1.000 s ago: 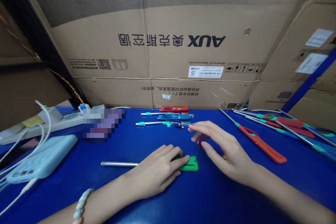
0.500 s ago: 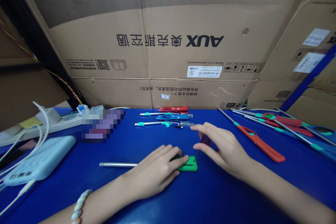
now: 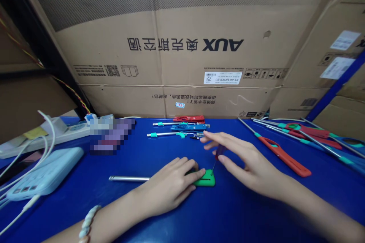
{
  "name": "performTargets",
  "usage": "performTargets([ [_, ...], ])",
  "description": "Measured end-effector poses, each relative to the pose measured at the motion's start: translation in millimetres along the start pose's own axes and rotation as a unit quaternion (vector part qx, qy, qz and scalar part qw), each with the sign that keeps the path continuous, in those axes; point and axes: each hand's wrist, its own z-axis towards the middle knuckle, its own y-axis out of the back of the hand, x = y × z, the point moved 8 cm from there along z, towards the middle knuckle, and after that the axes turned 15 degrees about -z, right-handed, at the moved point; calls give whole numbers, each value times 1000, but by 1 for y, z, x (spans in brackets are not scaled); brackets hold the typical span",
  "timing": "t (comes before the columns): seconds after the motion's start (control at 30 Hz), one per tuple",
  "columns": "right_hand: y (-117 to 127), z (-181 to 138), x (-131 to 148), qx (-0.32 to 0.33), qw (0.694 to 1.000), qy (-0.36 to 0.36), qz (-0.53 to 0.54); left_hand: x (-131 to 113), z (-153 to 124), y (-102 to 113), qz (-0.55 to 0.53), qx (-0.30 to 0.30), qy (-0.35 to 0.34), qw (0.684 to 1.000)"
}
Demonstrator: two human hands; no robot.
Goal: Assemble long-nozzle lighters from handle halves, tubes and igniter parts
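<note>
Cardboard box towering beyond the green lighter, blue tabletop right beneath it! The lighter lies flat; the left hand clasps it from above, and just off its end the right hand loosely grasps a tilted screwdriver, tip touching the lighter.

We see a green long-nosed lighter lying flat at lower centre, partly hidden, its silvery tube pointing left; a reddish-purple-handled screwdriver tilts rightward, tip meeting the handle's right end.
</note>
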Motion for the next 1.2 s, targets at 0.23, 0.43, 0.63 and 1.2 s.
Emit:
performTargets([
  [0.23,3,1,1,-38,996,17,-79,1,0,-2,9,9,8,1000],
  [0.43,1,1,0,12,1000,8,-8,1,0,-2,5,11,9,1000],
  [0.63,5,2,4,-18,997,18,-66,2,1,-2,2,9,7,1000],
  [1.2,3,1,5,7,998,10,-58,1,1,-2,10,12,2,1000],
])
